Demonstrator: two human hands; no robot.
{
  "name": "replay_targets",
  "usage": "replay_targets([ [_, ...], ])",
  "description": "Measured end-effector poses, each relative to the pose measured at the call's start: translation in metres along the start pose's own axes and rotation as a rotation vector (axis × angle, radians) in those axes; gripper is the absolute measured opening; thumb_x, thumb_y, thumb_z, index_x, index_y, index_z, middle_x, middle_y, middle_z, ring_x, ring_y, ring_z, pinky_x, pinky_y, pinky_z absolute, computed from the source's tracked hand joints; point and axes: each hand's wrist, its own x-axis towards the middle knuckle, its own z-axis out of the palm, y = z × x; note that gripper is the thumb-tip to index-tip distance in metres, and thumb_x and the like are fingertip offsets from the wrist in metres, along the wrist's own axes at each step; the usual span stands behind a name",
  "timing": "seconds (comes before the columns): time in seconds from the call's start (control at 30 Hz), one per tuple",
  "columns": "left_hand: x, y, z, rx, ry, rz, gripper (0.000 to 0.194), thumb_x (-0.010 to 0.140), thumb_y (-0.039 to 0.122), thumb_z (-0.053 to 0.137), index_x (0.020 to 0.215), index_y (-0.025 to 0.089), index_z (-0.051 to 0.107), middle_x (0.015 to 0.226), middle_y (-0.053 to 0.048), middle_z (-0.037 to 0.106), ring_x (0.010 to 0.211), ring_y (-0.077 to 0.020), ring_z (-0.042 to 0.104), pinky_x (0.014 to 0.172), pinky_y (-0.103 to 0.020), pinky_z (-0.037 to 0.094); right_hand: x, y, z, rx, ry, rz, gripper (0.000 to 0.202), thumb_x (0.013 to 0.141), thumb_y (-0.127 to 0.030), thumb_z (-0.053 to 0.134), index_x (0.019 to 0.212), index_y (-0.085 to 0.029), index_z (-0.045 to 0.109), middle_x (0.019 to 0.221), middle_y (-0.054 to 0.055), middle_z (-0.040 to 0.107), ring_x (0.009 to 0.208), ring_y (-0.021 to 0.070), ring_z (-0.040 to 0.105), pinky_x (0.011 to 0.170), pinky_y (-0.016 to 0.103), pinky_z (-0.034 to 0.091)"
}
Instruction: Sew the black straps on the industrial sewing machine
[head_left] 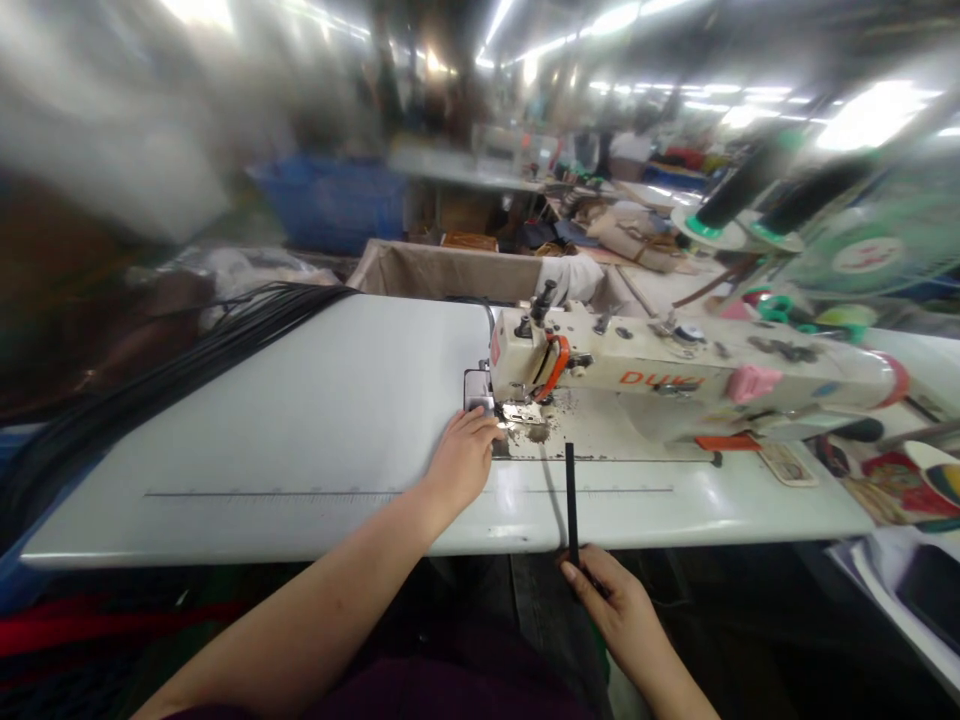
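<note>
My right hand is below the table's front edge, thumb and fingers closed on a narrow black strap. The strap's free end points up and lies in front of the sewing machine's bed. My left hand rests on the white table just left of the needle plate, its fingers stretched out and lying flat. Beside those fingertips is a small shiny metal plate. The sewing machine, off-white with an orange lever, stands to the right of my left hand.
A thick bundle of black straps hangs over the table's left end. A ruler scale runs along the front of the white table. Behind stands a fabric-lined bin. Black thread cones and a green fan are at right.
</note>
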Motion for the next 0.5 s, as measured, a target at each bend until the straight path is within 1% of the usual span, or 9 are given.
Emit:
replay_targets([
  [0.2, 0.002, 0.001, -0.002, -0.022, -0.028, -0.053, 0.035, 0.091, 0.004, 0.052, 0.106, 0.025, 0.075, 0.137, -0.004, 0.07, 0.144, -0.0273, 0.051, 0.126, -0.058, 0.032, 0.0, 0.0, 0.006, -0.011, 0.017, -0.027, 0.036, 0.102, -0.051, 0.055, 0.087, -0.024, 0.073, 0.083, 0.006, 0.072, 0.08, 0.022, 0.068, 0.075, 0.03, 0.055],
  [0.27, 0.004, -0.002, -0.002, -0.038, -0.027, -0.051, 0.033, 0.09, 0.004, 0.053, 0.101, 0.026, 0.076, 0.135, -0.003, 0.071, 0.142, -0.0276, 0.052, 0.125, -0.058, 0.033, 0.0, -0.001, 0.009, -0.017, 0.022, -0.031, 0.033, 0.103, -0.049, 0.055, 0.089, -0.024, 0.073, 0.085, 0.006, 0.072, 0.081, 0.0216, 0.069, 0.076, 0.029, 0.055],
  [0.33, 0.009, -0.007, -0.001, -0.07, -0.002, -0.032, 0.03, 0.089, 0.004, 0.054, 0.094, 0.025, 0.075, 0.129, -0.004, 0.073, 0.138, -0.0261, 0.055, 0.125, -0.053, 0.036, 0.0, -0.004, 0.012, -0.027, 0.022, -0.029, 0.029, 0.103, -0.046, 0.055, 0.096, -0.024, 0.072, 0.09, 0.006, 0.073, 0.086, 0.0217, 0.07, 0.079, 0.029, 0.054],
  [0.4, 0.018, -0.015, -0.002, -0.1, 0.043, -0.029, 0.029, 0.087, 0.004, 0.054, 0.092, 0.023, 0.075, 0.122, -0.006, 0.074, 0.131, -0.0241, 0.06, 0.122, -0.046, 0.041, 0.0, -0.007, 0.015, -0.049, 0.027, -0.02, 0.025, 0.102, -0.044, 0.056, 0.105, -0.024, 0.071, 0.091, 0.005, 0.073, 0.085, 0.0212, 0.07, 0.078, 0.029, 0.054],
  [0.43, 0.025, -0.02, -0.002, -0.1, 0.061, -0.037, 0.029, 0.087, 0.004, 0.054, 0.095, 0.023, 0.075, 0.121, -0.007, 0.073, 0.127, -0.0239, 0.061, 0.119, -0.044, 0.044, 0.0, -0.01, 0.016, -0.062, 0.028, -0.016, 0.024, 0.101, -0.043, 0.057, 0.109, -0.024, 0.07, 0.089, 0.005, 0.072, 0.081, 0.0207, 0.069, 0.076, 0.028, 0.054],
  [0.5, 0.041, -0.031, -0.002, -0.065, 0.07, -0.062, 0.029, 0.087, 0.007, 0.055, 0.103, 0.021, 0.074, 0.122, -0.009, 0.071, 0.124, -0.0251, 0.062, 0.116, -0.043, 0.047, 0.002, -0.015, 0.02, -0.089, 0.032, -0.019, 0.028, 0.101, -0.04, 0.057, 0.12, -0.023, 0.067, 0.084, 0.003, 0.07, 0.074, 0.02, 0.068, 0.07, 0.028, 0.053],
])
